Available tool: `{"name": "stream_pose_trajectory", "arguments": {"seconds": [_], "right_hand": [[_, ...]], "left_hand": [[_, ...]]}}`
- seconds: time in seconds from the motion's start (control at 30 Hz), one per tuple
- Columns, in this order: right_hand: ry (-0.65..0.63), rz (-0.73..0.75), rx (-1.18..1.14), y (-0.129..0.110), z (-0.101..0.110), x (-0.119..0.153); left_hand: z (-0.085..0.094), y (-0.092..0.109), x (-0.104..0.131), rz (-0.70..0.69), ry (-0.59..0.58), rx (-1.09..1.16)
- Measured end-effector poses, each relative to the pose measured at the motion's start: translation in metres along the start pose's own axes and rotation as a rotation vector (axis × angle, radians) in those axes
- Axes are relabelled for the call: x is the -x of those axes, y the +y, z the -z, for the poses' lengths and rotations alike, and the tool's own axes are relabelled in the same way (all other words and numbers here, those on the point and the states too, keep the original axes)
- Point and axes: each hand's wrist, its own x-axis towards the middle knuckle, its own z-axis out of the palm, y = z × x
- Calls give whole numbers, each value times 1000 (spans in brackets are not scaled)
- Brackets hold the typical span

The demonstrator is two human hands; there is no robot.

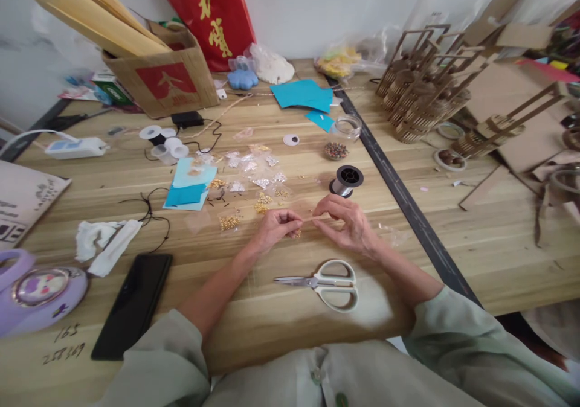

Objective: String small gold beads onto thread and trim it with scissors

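My left hand is closed in a pinch, with a bit of small gold-brown beadwork showing under its fingertips. Facing it, my right hand brings thumb and forefinger close together; anything between them is too fine to make out. Behind the right hand stands a spool of thin silvery wire. White-handled scissors lie partly spread on the table, nearer to me than both hands. Beyond my left hand are small piles of gold beads and clear bags of silvery pieces.
A black phone and white tissue lie at left. Blue paper, a glass jar and a dish of mixed beads are farther back. Wooden baskets stand at right, beyond a dark strip across the tabletop.
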Motion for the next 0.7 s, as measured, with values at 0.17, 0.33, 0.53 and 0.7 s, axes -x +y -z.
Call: {"name": "stream_pose_trajectory", "arguments": {"seconds": [0.17,0.33,0.53,0.7], "right_hand": [[-154,-13,53,-15,-5,7],[-293,-66,132,-14,-17,9],[-292,-122,138,-3,-15,5],[-252,-169,13,8,-17,6]], "left_hand": [[1,-1,-1,-7,-6,6],[2,-2,-2,-10,9,-15],[1,-3,-2,-27,26,6],[1,-3,-2,-60,39,13]]}}
